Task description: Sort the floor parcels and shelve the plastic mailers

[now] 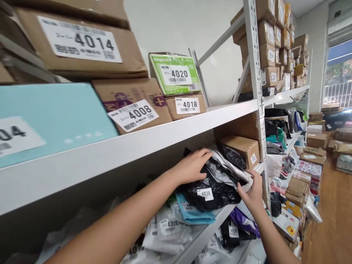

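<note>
On the middle shelf both my hands are at a pile of plastic mailing bags. My left hand (192, 167) rests on the pile, fingers stretched over the bags and thumb apart from them. My right hand (253, 192) pinches the right end of a white mailing bag (224, 161) between thumb and fingers. Under it lies a shiny black mailing bag (220, 190) with a label reading 4028. Another black bag (233, 156) is behind, against a small cardboard box (243, 146). A light blue bag (194, 214) sticks out below the pile.
The white shelf beam (165, 141) runs just above my arms, carrying labelled boxes, among them a green box (177, 75). A perforated upright post (257, 73) stands right of my right hand. Clear bags (167, 223) and a purple bag (244, 222) lie lower. More loaded shelves extend right.
</note>
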{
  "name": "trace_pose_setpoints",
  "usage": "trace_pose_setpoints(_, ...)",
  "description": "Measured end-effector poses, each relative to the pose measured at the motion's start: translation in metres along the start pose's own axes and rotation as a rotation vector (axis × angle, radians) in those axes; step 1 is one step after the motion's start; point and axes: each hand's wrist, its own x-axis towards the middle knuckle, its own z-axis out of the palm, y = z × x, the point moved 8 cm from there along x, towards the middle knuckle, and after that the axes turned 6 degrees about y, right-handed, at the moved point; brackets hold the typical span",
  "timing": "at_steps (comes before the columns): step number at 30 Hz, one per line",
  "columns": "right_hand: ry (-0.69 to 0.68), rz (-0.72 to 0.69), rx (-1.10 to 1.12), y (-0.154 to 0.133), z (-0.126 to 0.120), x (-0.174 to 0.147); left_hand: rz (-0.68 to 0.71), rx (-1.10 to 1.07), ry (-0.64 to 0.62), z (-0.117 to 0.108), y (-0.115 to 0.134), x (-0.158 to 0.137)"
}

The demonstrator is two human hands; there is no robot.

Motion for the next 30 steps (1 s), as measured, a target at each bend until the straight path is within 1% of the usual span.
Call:
trace_pose_setpoints(3, -0.170, -0.049, 0.058, 0.007, 0.018, 0.004, 0.040, 0.115, -0.106, 0.020, 0.012, 0.032)
trace_pose_setpoints(6, -0.257, -0.068, 0.135, 0.012, 0.024, 0.004, 0.109, 0.012, -0.178, 0.033, 0.007, 0.050)
trace_pose_setpoints(8, -0.309, -0.086, 0.200, 0.015, 0.026, 0.004, 0.135, -0.087, -0.199, 0.034, -0.001, 0.057)
trace_pose_setpoints(9, -0.327, -0.086, 0.231, 0.017, 0.026, 0.004, 0.135, -0.120, -0.189, 0.031, -0.004, 0.060)
trace_pose_setpoints(10, -0.326, -0.069, 0.248, 0.022, 0.026, 0.006, 0.125, -0.140, -0.153, 0.026, -0.007, 0.065)
trace_pose_setpoints(12, -0.277, -0.002, 0.236, 0.035, 0.025, 0.010, 0.090, -0.165, -0.036, 0.014, -0.006, 0.076)
trace_pose_setpoints(13, -0.247, 0.033, 0.214, 0.041, 0.024, 0.012, 0.092, -0.165, 0.012, 0.010, -0.001, 0.082)
trace_pose_setpoints(14, -0.224, 0.054, 0.193, 0.045, 0.025, 0.014, 0.118, -0.153, 0.029, 0.009, 0.008, 0.088)
trace_pose_setpoints(15, -0.218, 0.056, 0.183, 0.047, 0.027, 0.015, 0.161, -0.133, 0.011, 0.012, 0.019, 0.094)
trace_pose_setpoints(17, -0.224, 0.037, 0.209, 0.046, 0.032, 0.017, 0.249, -0.077, -0.097, 0.026, 0.040, 0.103)
trace_pose_setpoints(19, -0.197, 0.041, 0.263, 0.046, 0.034, 0.020, 0.275, -0.030, -0.179, 0.038, 0.051, 0.111)
trace_pose_setpoints(21, -0.168, 0.072, 0.297, 0.049, 0.034, 0.024, 0.277, -0.029, -0.219, 0.046, 0.055, 0.116)
trace_pose_setpoints(24, -0.202, 0.080, 0.278, 0.056, 0.037, 0.030, 0.276, -0.111, -0.254, 0.052, 0.057, 0.120)
trace_pose_setpoints(26, -0.221, 0.057, 0.254, 0.059, 0.037, 0.033, 0.243, -0.172, -0.258, 0.053, 0.056, 0.123)
trace_pose_setpoints(28, -0.211, 0.016, 0.232, 0.059, 0.036, 0.034, 0.220, -0.220, -0.259, 0.054, 0.056, 0.125)
trace_pose_setpoints(30, -0.216, -0.032, 0.199, 0.056, 0.036, 0.034, 0.235, -0.246, -0.254, 0.054, 0.057, 0.124)
